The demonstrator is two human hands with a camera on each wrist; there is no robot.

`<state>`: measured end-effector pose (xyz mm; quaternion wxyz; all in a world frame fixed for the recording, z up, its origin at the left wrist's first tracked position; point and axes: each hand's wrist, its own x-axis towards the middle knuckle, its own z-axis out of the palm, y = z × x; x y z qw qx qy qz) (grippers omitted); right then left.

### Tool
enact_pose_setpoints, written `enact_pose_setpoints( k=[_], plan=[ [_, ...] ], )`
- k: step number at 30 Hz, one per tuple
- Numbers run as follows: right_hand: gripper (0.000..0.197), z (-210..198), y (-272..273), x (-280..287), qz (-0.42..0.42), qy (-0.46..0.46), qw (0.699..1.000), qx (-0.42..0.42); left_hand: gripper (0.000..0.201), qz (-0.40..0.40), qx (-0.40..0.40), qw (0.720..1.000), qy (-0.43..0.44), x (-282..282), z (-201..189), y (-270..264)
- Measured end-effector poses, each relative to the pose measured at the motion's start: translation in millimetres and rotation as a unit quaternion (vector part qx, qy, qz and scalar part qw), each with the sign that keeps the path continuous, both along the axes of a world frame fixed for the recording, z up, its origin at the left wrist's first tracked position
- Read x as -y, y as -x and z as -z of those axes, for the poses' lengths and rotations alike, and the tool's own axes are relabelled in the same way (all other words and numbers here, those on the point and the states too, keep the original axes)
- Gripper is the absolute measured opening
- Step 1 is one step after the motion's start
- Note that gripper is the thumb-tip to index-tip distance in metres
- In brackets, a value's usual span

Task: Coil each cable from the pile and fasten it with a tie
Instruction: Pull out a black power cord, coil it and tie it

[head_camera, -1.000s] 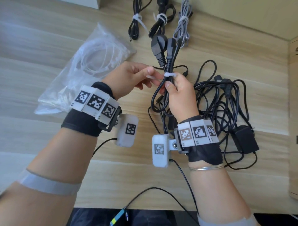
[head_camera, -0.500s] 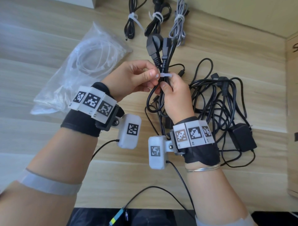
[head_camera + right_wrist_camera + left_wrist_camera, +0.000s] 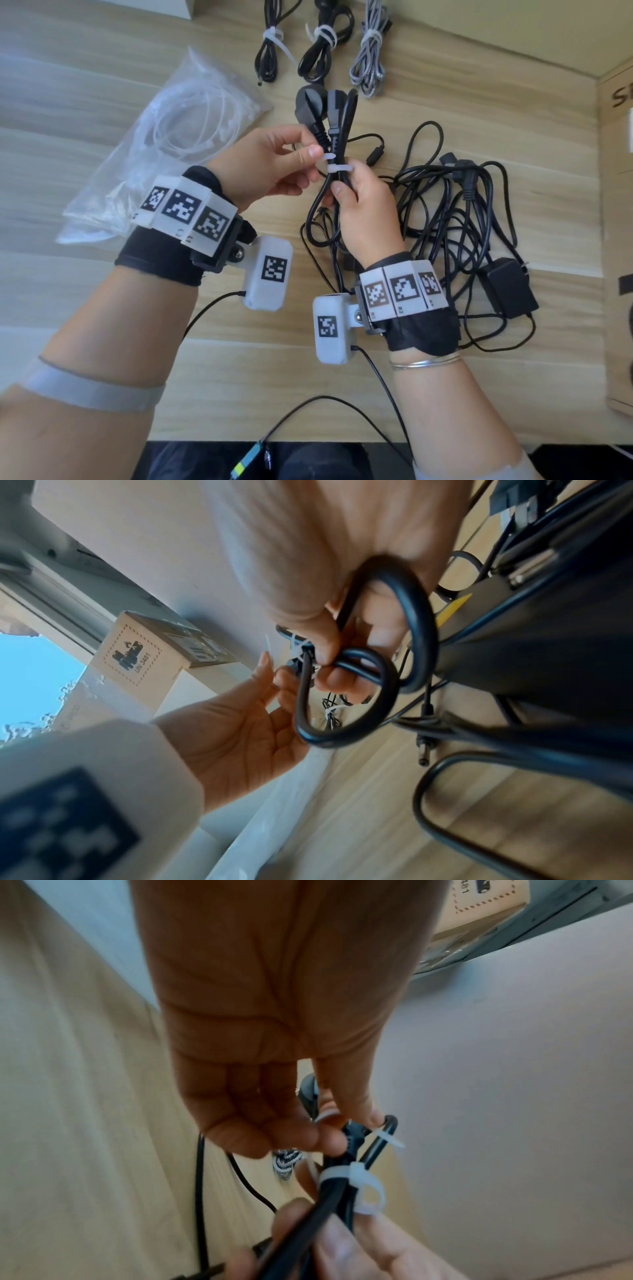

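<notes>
A coiled black power cable [image 3: 337,137] with two plugs at its far end is held above the table. My right hand [image 3: 363,202] grips the coil just below a white zip tie [image 3: 337,168] that wraps the strands. My left hand [image 3: 284,164] pinches the tie's free tail between thumb and forefinger beside the coil. In the left wrist view the tie [image 3: 356,1180] loops the black cable [image 3: 329,1194] with its tail [image 3: 390,1138] sticking out. The right wrist view shows the cable's loops [image 3: 346,693] hanging from my fingers [image 3: 329,642].
A tangled pile of black cables [image 3: 455,212] with a power adapter [image 3: 510,291] lies to the right. Three tied bundles [image 3: 322,44] lie at the far edge. A clear bag of zip ties [image 3: 164,137] sits on the left, a cardboard box [image 3: 616,240] on the right.
Both hands and the coil have shifted slightly left and toward me. My left fingers have closed in on the tie's tail near the coil.
</notes>
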<state>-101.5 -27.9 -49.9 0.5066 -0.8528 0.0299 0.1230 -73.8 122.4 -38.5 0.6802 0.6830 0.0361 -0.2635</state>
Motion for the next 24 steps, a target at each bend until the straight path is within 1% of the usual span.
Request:
enact_pose_setpoints(
  k=[2, 5, 9, 11, 14, 19, 24],
  plan=[
    [0.033, -1.5, 0.2, 1.4, -0.016, 0.013, 1.000, 0.005, 0.022, -0.010, 0.029, 0.999, -0.022, -2.2, 1.2, -2.5],
    [0.038, -2.5, 1.0, 4.6, -0.032, 0.028, 0.999, 0.000, 0.021, 0.005, 0.073, 0.992, -0.100, -3.5, 0.4, -4.3],
    [0.040, -1.7, 3.7, 6.7, -0.037, 0.052, 0.998, 0.007, 0.024, 0.032, 0.148, 0.959, -0.239, 4.5, -3.1, -2.5],
    [0.041, -1.7, 4.5, 6.9, -0.037, 0.060, 0.998, 0.008, 0.026, 0.029, 0.172, 0.945, -0.277, 8.7, -4.5, -1.2],
    [0.041, -1.7, 4.1, 7.2, -0.035, 0.068, 0.997, 0.003, 0.027, 0.029, 0.184, 0.935, -0.301, 11.7, -4.5, 0.0],
    [0.041, -2.6, 3.6, 3.8, -0.045, 0.095, 0.994, 0.021, 0.015, 0.037, 0.191, 0.925, -0.326, 14.7, -4.9, -1.2],
    [0.042, -3.3, 3.3, 4.0, -0.052, 0.126, 0.990, 0.033, 0.019, 0.026, 0.216, 0.909, -0.356, 19.2, -5.4, 0.0]
  ],
)
